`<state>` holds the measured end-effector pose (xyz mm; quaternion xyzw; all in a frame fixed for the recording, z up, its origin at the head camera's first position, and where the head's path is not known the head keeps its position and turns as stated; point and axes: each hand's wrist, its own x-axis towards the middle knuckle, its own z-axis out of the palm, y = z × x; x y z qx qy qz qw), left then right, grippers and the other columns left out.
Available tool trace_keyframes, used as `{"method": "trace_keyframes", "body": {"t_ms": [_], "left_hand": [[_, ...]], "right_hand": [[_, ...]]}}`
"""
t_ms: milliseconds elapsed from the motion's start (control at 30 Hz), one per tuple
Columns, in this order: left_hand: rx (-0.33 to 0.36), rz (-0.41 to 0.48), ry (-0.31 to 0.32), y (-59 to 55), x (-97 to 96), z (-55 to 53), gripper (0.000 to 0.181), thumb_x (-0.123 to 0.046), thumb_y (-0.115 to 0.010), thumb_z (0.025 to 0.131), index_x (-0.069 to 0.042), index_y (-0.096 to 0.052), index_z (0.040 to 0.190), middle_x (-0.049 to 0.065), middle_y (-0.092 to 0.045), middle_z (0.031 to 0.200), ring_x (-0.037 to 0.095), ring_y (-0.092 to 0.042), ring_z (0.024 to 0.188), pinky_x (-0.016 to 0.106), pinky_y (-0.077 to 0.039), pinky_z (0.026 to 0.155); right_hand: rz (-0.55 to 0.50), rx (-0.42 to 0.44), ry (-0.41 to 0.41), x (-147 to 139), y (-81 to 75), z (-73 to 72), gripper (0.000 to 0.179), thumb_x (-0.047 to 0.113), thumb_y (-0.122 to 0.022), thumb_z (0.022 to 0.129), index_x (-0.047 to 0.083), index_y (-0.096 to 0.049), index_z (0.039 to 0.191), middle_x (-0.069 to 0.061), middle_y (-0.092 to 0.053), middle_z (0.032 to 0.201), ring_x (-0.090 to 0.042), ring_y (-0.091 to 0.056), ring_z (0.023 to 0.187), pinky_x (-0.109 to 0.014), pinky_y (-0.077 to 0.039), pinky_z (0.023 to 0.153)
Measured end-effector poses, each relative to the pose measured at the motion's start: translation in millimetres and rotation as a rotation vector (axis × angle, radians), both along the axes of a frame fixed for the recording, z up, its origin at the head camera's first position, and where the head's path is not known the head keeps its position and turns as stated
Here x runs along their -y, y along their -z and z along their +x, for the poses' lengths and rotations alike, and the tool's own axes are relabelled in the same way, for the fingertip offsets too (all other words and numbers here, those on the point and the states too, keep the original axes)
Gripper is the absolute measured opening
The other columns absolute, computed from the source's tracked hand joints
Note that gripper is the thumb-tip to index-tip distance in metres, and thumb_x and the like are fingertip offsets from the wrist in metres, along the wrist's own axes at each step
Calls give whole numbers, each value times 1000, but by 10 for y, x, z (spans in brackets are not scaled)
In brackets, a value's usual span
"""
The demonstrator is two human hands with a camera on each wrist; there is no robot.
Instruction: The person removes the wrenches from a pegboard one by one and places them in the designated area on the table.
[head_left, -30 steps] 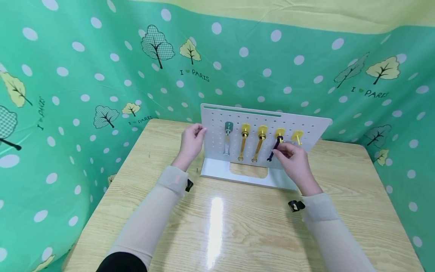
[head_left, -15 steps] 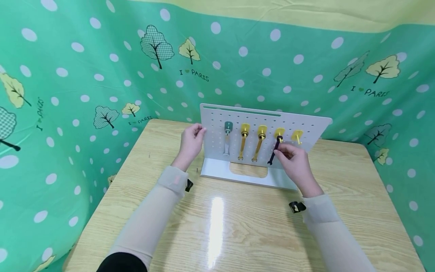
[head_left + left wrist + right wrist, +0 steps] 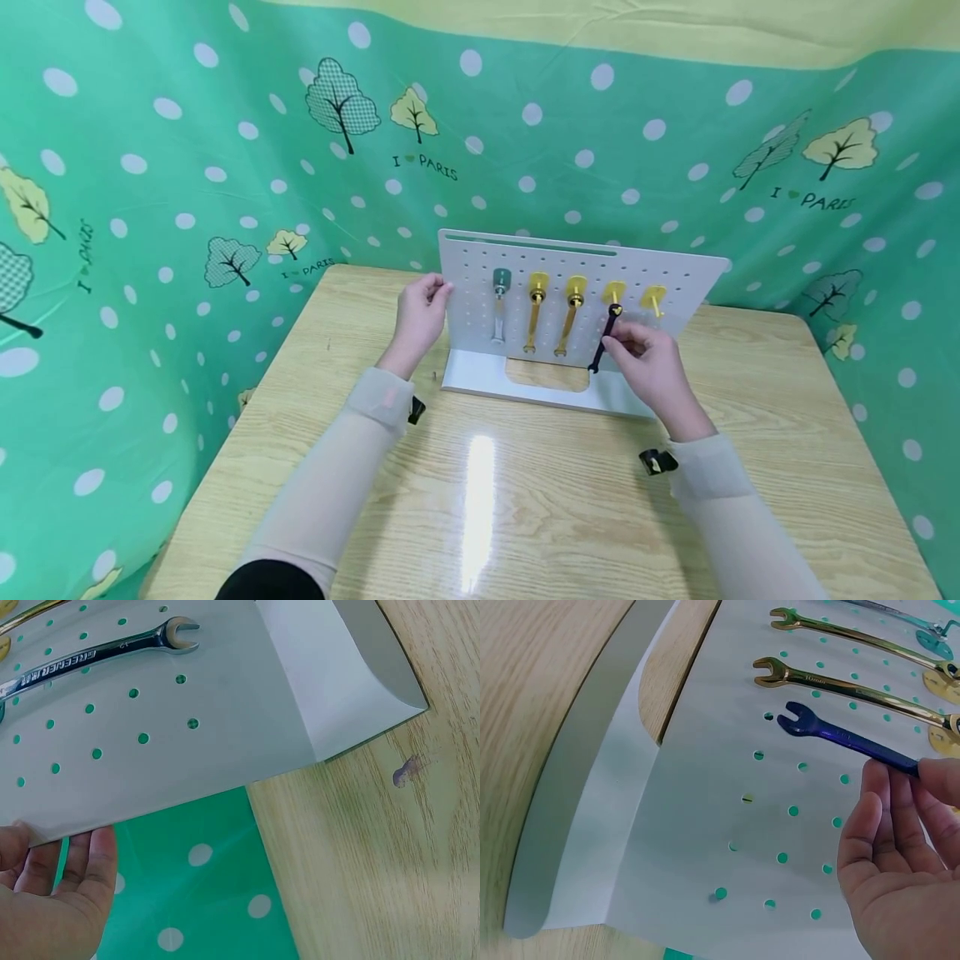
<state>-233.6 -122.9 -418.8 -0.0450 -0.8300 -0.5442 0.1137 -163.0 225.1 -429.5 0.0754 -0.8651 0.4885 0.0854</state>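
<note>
My right hand (image 3: 651, 362) pinches a dark purple-blue combination wrench (image 3: 610, 323) by its shaft between thumb and fingers. Its open jaw points down and its ring end is close to a yellow hook (image 3: 613, 291); whether the ring still hangs on that hook I cannot tell. The right wrist view shows the wrench's open end (image 3: 802, 720) standing out past the fingers. At the left side, my left hand (image 3: 422, 315) holds the edge of a white pegboard (image 3: 468, 329), thumb in front and fingers behind, as the left wrist view shows.
A silver wrench (image 3: 498, 323) and two gold wrenches (image 3: 534, 325) hang on hooks to the left of the dark one. Farther right, a yellow hook (image 3: 655, 298) bears nothing. The board's base stands on a wooden table (image 3: 555, 492), before a green dotted curtain (image 3: 495, 100).
The dark wrench has come down and slightly outward, its ring now lower against the yellow hook, with my right hand still pinching it. My left hand stays on the board's edge.
</note>
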Motion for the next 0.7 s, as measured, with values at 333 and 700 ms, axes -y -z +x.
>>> {"method": "trace_keyframes", "body": {"t_ms": [333, 700], "left_hand": [[-3, 12, -3, 2, -6, -3, 17, -11, -58, 105, 3, -67, 102, 15, -69, 92, 31, -64, 79, 32, -53, 64], [-11, 0, -7, 13, -6, -11, 17, -10, -58, 105, 4, -68, 103, 15, -69, 90, 31, -63, 77, 29, -51, 61]], "right_hand": [[-31, -2, -24, 5, -26, 83, 16, 13, -68, 101, -2, -73, 105, -12, -69, 99, -25, -67, 87, -18, -54, 73], [-103, -29, -48, 42, -97, 177, 11, -1, -66, 99, -10, -70, 104, -21, -69, 95, -34, -66, 83, -17, -53, 70]]}}
